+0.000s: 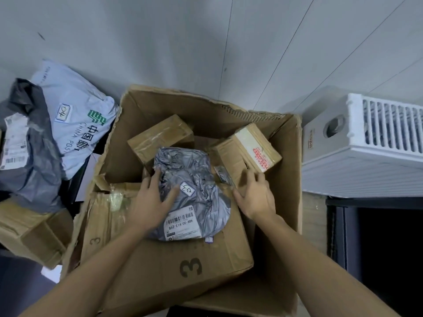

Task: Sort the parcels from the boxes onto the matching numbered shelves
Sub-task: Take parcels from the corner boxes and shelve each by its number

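Left hand (153, 199): fingers spread, resting on the left side of a crumpled grey plastic mailer bag (194, 170).
Right hand (255, 194): just right of that bag, blurred fingers touching a brown cardboard parcel with a red-printed label (249, 147).
Beyond the left hand: a taped brown cardboard parcel (160, 136).
Around both hands: a large worn open cardboard box (286, 170).

In the big box (295, 179) we read 862-E14-00-888 on the label (183, 221) of the grey bag (194, 170) and 03 on its sticker (187, 188); the carton (160, 266) beneath shows 3. Left of the box, the white bag (75, 133) reads CHINA POST and 04.
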